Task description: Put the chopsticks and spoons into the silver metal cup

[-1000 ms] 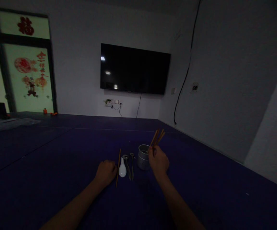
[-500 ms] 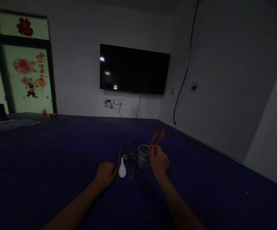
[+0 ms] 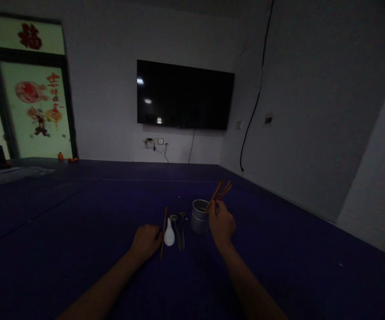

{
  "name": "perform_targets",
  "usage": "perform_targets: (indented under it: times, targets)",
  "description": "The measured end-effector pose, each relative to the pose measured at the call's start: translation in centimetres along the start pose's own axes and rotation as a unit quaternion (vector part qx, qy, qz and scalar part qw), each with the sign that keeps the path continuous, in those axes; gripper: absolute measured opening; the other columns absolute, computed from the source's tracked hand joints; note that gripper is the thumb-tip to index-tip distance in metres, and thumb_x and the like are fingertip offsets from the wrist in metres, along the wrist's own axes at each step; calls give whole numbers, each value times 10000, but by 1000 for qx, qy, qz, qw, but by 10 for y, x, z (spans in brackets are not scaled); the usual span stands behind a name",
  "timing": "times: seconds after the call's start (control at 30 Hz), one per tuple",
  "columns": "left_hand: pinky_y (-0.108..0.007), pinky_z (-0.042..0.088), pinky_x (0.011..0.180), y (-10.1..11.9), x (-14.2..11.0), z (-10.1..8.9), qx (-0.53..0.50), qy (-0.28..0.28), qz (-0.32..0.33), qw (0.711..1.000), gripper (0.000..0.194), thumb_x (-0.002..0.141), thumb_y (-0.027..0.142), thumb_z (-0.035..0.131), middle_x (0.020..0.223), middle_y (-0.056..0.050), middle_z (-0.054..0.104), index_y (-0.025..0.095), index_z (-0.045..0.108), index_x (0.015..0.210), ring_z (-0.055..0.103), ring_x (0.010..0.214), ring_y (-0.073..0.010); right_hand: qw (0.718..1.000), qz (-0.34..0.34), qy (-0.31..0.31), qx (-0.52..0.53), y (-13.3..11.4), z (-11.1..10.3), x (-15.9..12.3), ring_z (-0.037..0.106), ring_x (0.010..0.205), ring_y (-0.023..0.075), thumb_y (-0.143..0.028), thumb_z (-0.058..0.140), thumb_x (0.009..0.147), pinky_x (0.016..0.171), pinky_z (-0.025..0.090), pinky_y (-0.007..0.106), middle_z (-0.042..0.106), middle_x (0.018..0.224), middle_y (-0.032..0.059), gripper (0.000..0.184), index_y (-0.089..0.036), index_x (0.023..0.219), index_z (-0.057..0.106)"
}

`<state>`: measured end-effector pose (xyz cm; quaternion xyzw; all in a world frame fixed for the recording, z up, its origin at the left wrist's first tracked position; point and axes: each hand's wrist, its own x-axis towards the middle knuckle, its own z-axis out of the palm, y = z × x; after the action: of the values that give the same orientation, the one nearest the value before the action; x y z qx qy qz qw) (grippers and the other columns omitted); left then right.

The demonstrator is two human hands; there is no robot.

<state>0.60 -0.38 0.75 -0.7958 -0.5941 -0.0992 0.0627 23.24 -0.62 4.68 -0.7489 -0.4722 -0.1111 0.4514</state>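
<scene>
My right hand point(image 3: 222, 224) pinches wooden chopsticks point(image 3: 216, 192) at the right rim of a grey metal utensil cup point(image 3: 198, 223). Their upper ends lean right and fan apart; how many sit in my fingers I cannot tell. On the purple surface my left hand point(image 3: 146, 240) rests with its fingers curled in, close beside a chopstick point(image 3: 165, 218) lying lengthwise. Right of that stick lies a white soup spoon point(image 3: 169, 237), bowl towards me. Two metal spoons, one point(image 3: 178, 234) and another point(image 3: 183, 233), lie between it and the cup, bowls away from me.
The purple surface point(image 3: 89, 213) reaches to the walls. A black television point(image 3: 186, 95) hangs on the back wall, sockets and cords below it. A dark cable point(image 3: 253, 115) runs down the right wall. Plastic sheeting point(image 3: 15, 173) and small orange items point(image 3: 73, 160) lie far left.
The chopsticks in my right hand have tilted slightly further right. My left hand and the spoons stay in place; the whole view has shifted slightly.
</scene>
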Motion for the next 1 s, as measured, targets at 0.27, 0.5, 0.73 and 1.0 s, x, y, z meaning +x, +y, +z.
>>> perform_targets:
  times: [0.27, 0.5, 0.73, 1.0]
  targets:
    - [-338, 414, 752, 3, -1, -3, -3, -7, -3, 1000, 362, 862, 315, 294, 858, -101, 656, 161, 617, 807, 604, 849, -223, 995, -10, 68, 75, -5, -6, -6, 549, 546, 160, -447, 366, 860, 509, 269, 232, 622, 639, 10, 500, -188, 1282, 434]
    - [-326, 418, 744, 2, 1, -2, -6, -8, 0, 1000, 368, 863, 313, 287, 870, -100, 660, 163, 619, 803, 604, 856, -219, 988, -98, 60, 104, -10, -3, -19, 571, 543, 155, -434, 315, 878, 538, 338, 228, 632, 616, 19, 523, -138, 1293, 429]
    - [-318, 419, 743, 0, 2, 2, -16, -5, 2, 1000, 328, 856, 290, 310, 877, -107, 658, 164, 610, 812, 611, 830, -208, 941, -325, -26, 94, -17, 13, -45, 626, 654, 138, -322, 329, 896, 638, 407, 219, 699, 828, 72, 376, -184, 1023, 655]
    - [-325, 418, 731, -1, 1, 0, -7, -9, 8, 1000, 313, 851, 278, 310, 892, -114, 655, 160, 600, 833, 610, 833, -216, 939, -322, -9, 117, -20, 9, -45, 641, 713, 130, -296, 344, 899, 685, 435, 212, 697, 886, 57, 348, -190, 980, 665]
